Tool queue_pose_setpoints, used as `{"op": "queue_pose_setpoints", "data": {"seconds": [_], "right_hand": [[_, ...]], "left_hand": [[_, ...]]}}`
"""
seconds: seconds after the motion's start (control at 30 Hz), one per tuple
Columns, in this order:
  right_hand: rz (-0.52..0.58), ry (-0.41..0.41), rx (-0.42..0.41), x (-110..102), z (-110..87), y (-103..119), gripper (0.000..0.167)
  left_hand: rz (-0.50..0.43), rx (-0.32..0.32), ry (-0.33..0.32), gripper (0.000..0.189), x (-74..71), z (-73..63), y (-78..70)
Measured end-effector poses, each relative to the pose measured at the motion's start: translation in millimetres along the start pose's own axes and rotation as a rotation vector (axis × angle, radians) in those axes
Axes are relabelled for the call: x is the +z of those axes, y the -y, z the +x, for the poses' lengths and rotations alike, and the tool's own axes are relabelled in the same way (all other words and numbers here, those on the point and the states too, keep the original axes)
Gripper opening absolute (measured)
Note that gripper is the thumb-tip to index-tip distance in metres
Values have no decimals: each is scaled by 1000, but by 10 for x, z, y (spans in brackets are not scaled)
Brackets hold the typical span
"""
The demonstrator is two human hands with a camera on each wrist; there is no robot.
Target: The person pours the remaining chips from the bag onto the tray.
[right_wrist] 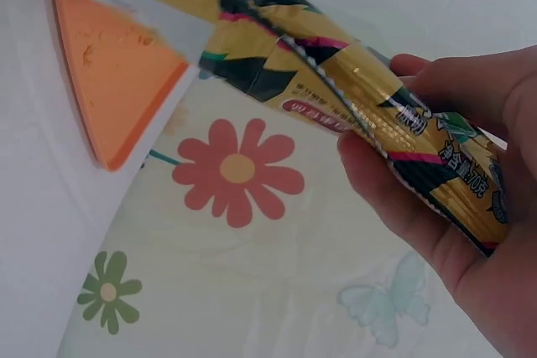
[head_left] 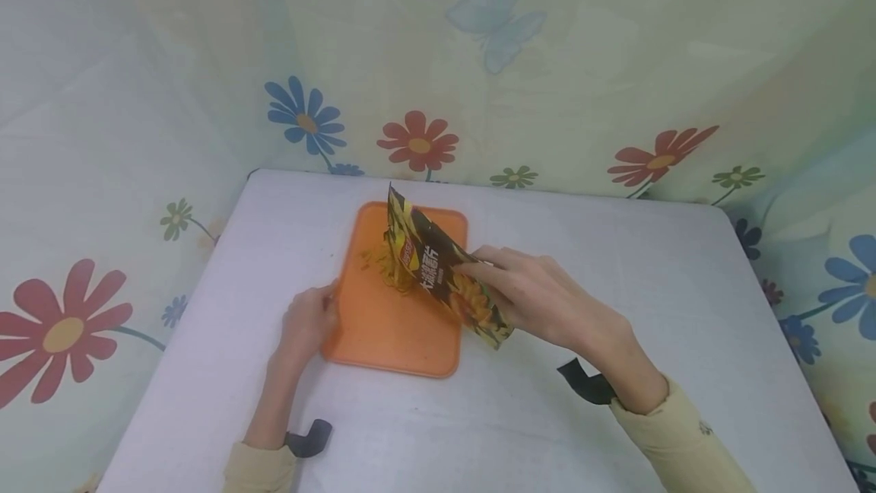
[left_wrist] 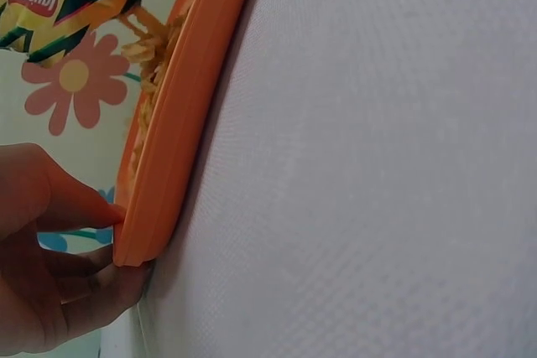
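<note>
My right hand (head_left: 530,287) grips a dark and yellow Lay's chip bag (head_left: 438,268), tilted with its open end down over an orange tray (head_left: 397,333). Yellow chips (head_left: 395,268) lie in a small heap below the bag's mouth, and a few stick out at its edge in the left wrist view. At the tray's left side my left hand (head_left: 308,323) pinches the rim, thumb above and fingers beneath, as the left wrist view shows. In the right wrist view the bag (right_wrist: 336,81) runs between my thumb and fingers, its back seam showing.
The tray rests on a white-covered table (head_left: 588,249). A flower-printed curtain (head_left: 575,97) hangs behind the table and along both sides. Dark straps (head_left: 311,438) sit at both wrists near the beige sleeves.
</note>
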State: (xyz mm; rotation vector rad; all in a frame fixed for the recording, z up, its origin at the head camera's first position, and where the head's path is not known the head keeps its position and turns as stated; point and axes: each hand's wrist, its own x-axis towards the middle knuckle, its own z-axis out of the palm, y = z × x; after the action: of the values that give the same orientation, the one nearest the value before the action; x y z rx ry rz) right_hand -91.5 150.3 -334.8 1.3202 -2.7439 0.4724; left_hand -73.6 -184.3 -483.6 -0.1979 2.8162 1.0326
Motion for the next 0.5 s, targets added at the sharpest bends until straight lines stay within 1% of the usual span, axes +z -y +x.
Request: {"op": "queue_pose_setpoints", "data": {"seconds": [0.1, 0.23, 0.5], "right_hand": [[-10, -19, -14, -3, -5, -7, 42], [-35, -41, -26, -8, -7, -13, 40], [-44, -34, -6, -13, -11, -15, 39]], "left_hand": [[-5, -7, 5, 47, 3, 7, 3], [-3, -17, 9, 46, 1, 7, 1], [7, -5, 1, 45, -3, -1, -6]]}}
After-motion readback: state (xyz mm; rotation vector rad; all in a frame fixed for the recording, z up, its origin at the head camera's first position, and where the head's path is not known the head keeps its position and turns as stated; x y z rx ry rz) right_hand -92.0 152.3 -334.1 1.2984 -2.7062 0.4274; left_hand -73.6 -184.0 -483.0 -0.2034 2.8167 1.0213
